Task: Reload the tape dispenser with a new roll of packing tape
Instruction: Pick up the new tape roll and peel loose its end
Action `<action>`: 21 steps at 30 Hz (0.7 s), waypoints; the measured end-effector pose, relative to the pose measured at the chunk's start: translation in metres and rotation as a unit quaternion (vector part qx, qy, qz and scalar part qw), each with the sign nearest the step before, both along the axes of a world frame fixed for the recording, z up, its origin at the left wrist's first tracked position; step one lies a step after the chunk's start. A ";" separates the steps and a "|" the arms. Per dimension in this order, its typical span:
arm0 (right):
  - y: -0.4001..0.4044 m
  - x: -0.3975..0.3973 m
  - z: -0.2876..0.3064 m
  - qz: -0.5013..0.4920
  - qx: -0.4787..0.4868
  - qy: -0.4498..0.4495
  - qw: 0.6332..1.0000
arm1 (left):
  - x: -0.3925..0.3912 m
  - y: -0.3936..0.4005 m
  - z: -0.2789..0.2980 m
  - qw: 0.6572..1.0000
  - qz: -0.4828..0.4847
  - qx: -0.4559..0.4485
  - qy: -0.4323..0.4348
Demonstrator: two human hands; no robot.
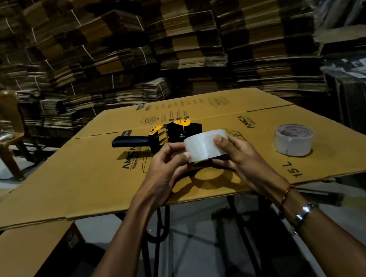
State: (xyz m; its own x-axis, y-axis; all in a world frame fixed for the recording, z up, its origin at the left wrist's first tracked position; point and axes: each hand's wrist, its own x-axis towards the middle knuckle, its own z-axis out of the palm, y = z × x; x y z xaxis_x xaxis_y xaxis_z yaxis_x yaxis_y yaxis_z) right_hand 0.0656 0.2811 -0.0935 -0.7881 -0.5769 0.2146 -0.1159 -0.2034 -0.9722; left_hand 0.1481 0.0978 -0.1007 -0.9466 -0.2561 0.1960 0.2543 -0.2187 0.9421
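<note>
A roll of clear packing tape (202, 148) is held above the flattened cardboard sheet (88, 184), gripped on both sides. My left hand (167, 167) holds its left side with the thumb on the outer face. My right hand (240, 155) holds the right side, thumb pressed on the tape surface. Just behind the roll lies the black and yellow tape dispenser (164, 135) on its side, handle pointing left. A second white tape roll (294, 142) lies flat on the cardboard to the right.
The cardboard sheet rests on a black-legged table frame (158, 233). A brown plastic chair (6, 135) stands at the left. Tall stacks of flattened cartons (184, 30) fill the background. A cardboard box (23, 257) sits low at the left.
</note>
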 end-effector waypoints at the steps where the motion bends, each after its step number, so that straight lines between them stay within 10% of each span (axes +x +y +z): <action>1: 0.000 0.001 0.001 -0.008 0.001 0.002 1.000 | 0.000 0.001 0.000 1.000 -0.002 -0.011 -0.003; 21: 0.001 -0.001 0.000 -0.031 0.027 0.021 0.999 | 0.010 0.015 0.004 0.988 0.101 -0.117 0.026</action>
State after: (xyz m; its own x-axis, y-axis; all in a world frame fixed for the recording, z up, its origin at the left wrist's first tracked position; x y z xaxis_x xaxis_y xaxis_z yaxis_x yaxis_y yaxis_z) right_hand 0.0641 0.2816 -0.0934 -0.8141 -0.5382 0.2184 -0.1678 -0.1420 -0.9755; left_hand 0.1578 0.1125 -0.0971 -0.8673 -0.3813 0.3200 0.3207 0.0638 0.9450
